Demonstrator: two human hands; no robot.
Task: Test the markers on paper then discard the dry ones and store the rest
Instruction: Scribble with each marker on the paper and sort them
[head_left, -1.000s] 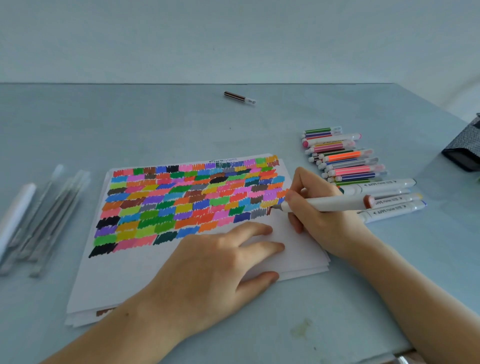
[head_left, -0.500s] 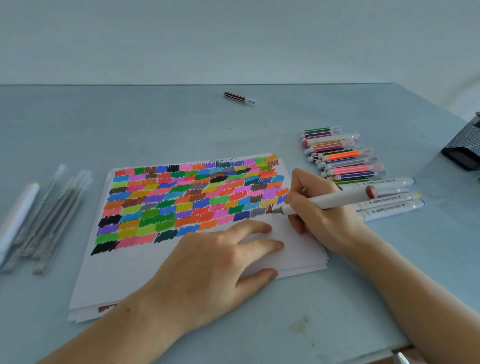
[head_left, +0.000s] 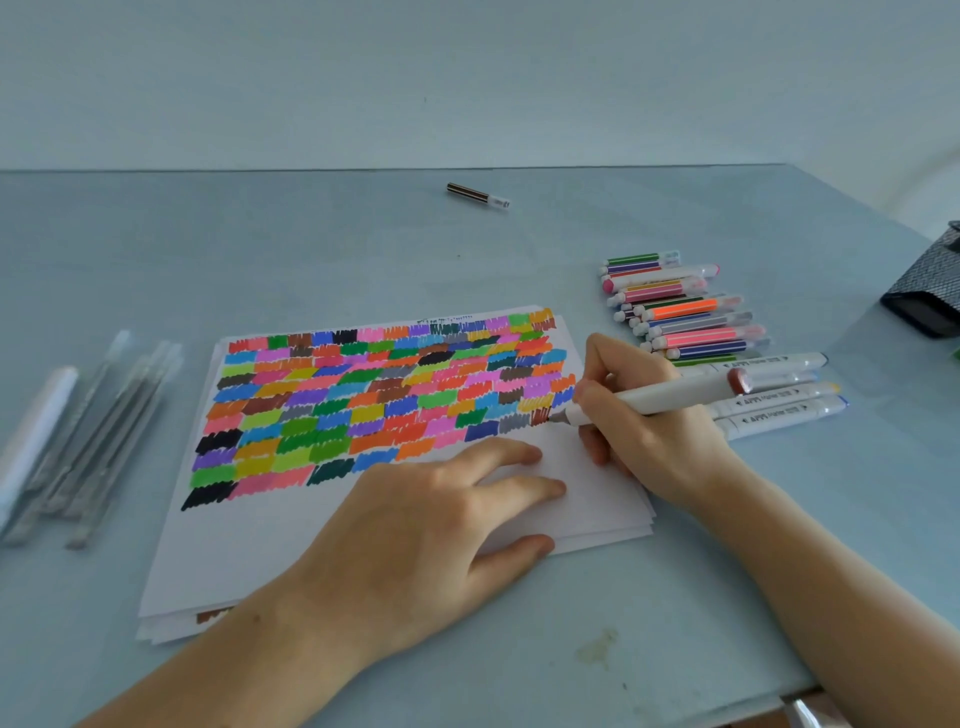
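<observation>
Now we have the right hand (head_left: 644, 421) pinching a white marker (head_left: 670, 397), its tip touching the paper (head_left: 322, 545) at the right end of a swatch row, where a brown scribble (head_left: 540, 415) is forming. From the paper, the marker's long axis runs rightward and slightly up, its brown end cap pointing at the marker pile (head_left: 717, 332) just beyond the paper's right edge. Our left hand (head_left: 415, 535) lies flat, fingers spread, pressing the paper's bare lower part. We judge the right hand better placed to carry this marker on to the pile.
</observation>
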